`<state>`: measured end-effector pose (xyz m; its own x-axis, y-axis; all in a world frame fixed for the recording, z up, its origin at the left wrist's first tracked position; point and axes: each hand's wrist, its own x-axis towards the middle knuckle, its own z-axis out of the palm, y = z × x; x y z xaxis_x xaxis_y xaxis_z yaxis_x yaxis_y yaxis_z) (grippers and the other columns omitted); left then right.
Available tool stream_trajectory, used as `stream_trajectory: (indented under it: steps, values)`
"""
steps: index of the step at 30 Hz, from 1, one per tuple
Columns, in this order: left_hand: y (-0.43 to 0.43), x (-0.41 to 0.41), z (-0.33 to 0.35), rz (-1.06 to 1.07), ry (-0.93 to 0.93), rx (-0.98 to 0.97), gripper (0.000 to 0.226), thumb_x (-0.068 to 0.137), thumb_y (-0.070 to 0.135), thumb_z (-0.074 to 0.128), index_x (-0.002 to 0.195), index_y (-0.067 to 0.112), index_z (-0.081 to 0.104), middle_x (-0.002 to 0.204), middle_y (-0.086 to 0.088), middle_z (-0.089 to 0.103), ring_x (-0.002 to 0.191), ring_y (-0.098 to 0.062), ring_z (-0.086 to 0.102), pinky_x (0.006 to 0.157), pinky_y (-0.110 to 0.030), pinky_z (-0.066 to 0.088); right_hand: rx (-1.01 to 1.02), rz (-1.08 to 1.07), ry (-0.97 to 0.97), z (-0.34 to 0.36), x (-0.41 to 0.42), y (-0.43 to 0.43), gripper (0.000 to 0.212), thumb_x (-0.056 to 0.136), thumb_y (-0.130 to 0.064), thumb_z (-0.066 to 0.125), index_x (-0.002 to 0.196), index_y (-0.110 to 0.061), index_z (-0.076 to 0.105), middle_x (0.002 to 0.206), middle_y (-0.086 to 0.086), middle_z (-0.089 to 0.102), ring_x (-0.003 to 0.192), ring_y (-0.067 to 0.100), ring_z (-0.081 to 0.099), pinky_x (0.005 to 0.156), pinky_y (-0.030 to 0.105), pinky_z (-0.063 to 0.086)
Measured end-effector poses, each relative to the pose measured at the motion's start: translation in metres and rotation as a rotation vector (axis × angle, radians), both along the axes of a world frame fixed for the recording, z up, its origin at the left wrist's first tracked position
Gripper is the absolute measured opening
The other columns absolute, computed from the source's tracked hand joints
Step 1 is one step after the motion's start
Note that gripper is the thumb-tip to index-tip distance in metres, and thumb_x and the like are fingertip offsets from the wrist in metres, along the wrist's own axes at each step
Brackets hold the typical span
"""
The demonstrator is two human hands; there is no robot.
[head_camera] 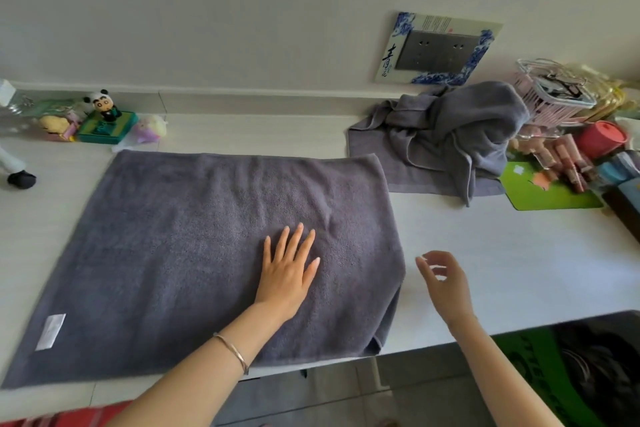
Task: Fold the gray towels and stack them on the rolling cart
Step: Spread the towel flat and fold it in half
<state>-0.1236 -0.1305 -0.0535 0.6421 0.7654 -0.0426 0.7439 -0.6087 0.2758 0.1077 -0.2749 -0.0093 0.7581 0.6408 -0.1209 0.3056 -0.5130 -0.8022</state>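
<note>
Gray towel (194,253), head view: spread flat on the white table (502,253), taking up the left and middle of it. Its near edge runs along the table's near edge, and a white label (51,331) sits at the near left corner. The right edge looks doubled over at the near right corner, so probably one fold is in.

Left hand (287,274): palm down on the towel right of centre, fingers straight and spread. It presses and grips nothing.

Right hand (446,284): in the air just off the towel's right edge, fingers loosely curled, holding nothing.

Second gray towel (446,139): crumpled heap at far right, one corner touching the spread towel's far right corner.

Handling, as judged: terry cloth, soft and limp, light, not slippery, nothing to break. It will sag if lifted by one point, so take it by two corners or along the right edge and carry it over to the left.

Room: bare table to the right of the towel, up to a green mat (554,198) and a pink basket (554,97) at far right. Small toys (104,121) stand just beyond the far left corner. Rolling cart not in sight.
</note>
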Motion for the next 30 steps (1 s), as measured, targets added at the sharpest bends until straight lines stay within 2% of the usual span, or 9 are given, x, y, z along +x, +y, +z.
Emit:
stream_trajectory:
  steps: [3,7,12,14,17,20,25,28,30]
  values:
    - [-0.026,-0.002,0.0,-0.05,-0.068,-0.02,0.064,0.098,0.051,-0.002,0.146,0.024,0.031,0.153,-0.001,0.031,0.141,-0.026,0.028,0.116,-0.045,0.002,-0.007,0.028,0.079,-0.001,-0.032,-0.008,0.018,0.09,-0.029,0.06,0.092,-0.011,0.059,0.088,-0.005,0.062,0.082,0.014,0.058,0.069,0.018,0.044]
    - [-0.049,-0.01,-0.003,-0.023,-0.087,-0.064,0.064,0.099,0.05,0.0,0.143,0.024,0.037,0.151,-0.001,0.036,0.139,-0.025,0.032,0.117,-0.046,0.008,-0.02,-0.019,0.172,0.001,-0.061,-0.017,0.025,0.09,-0.037,0.057,0.087,-0.013,0.062,0.084,-0.001,0.067,0.081,0.017,0.062,0.074,0.027,0.05]
    - [-0.068,-0.021,-0.003,-0.024,-0.12,-0.076,0.06,0.101,0.048,0.006,0.139,0.022,0.045,0.146,-0.002,0.043,0.135,-0.025,0.039,0.112,-0.046,0.013,0.024,0.111,0.264,0.011,-0.092,-0.039,0.039,0.096,-0.039,0.043,0.081,-0.021,0.075,0.085,-0.012,0.072,0.085,-0.001,0.062,0.074,0.011,0.043]
    - [-0.076,-0.024,-0.004,-0.041,-0.124,-0.068,0.06,0.101,0.048,0.007,0.139,0.024,0.045,0.148,-0.002,0.041,0.136,-0.025,0.038,0.112,-0.046,0.013,0.055,0.192,0.252,0.008,-0.103,-0.047,0.047,0.097,-0.037,0.035,0.08,-0.024,0.076,0.092,-0.015,0.07,0.095,-0.004,0.057,0.082,0.007,0.037]
    - [-0.08,-0.03,-0.007,-0.075,-0.09,-0.047,0.059,0.101,0.048,0.007,0.142,0.025,0.042,0.15,-0.001,0.037,0.139,-0.023,0.034,0.113,-0.046,0.012,-0.031,0.3,0.169,-0.001,-0.111,-0.057,0.046,0.097,-0.042,0.026,0.092,-0.042,0.072,0.118,-0.031,0.052,0.118,-0.005,0.033,0.101,0.015,0.02]
    - [-0.08,-0.031,-0.006,-0.086,-0.059,-0.035,0.059,0.1,0.05,0.007,0.143,0.026,0.041,0.151,-0.001,0.036,0.139,-0.023,0.033,0.112,-0.048,0.015,-0.107,0.353,0.132,-0.01,-0.115,-0.066,0.045,0.091,-0.051,0.022,0.097,-0.052,0.067,0.136,-0.029,0.035,0.129,-0.001,0.019,0.11,0.022,0.006]
    - [-0.08,-0.031,-0.007,-0.085,-0.035,-0.036,0.059,0.099,0.052,0.007,0.144,0.027,0.037,0.151,0.0,0.035,0.14,-0.024,0.031,0.113,-0.047,0.012,-0.167,0.353,0.058,-0.018,-0.118,-0.085,0.046,0.093,-0.061,0.018,0.108,-0.054,0.06,0.146,-0.035,0.016,0.136,-0.006,0.002,0.113,0.024,-0.001]
    - [-0.08,-0.031,-0.006,-0.084,-0.021,-0.028,0.059,0.1,0.052,0.007,0.144,0.026,0.036,0.151,-0.001,0.035,0.14,-0.024,0.031,0.113,-0.046,0.011,-0.159,0.326,-0.049,-0.021,-0.119,-0.095,0.064,0.081,-0.078,0.007,0.115,-0.053,0.056,0.147,-0.037,0.011,0.137,-0.012,-0.006,0.112,0.021,-0.003]
    - [-0.081,-0.03,-0.005,-0.081,-0.008,-0.022,0.06,0.099,0.052,0.006,0.144,0.026,0.037,0.151,-0.001,0.036,0.14,-0.025,0.032,0.112,-0.047,0.012,-0.237,0.367,-0.146,-0.02,-0.119,-0.099,0.075,0.075,-0.08,-0.005,0.13,-0.054,0.039,0.15,-0.034,-0.006,0.137,-0.008,-0.017,0.111,0.02,-0.011]
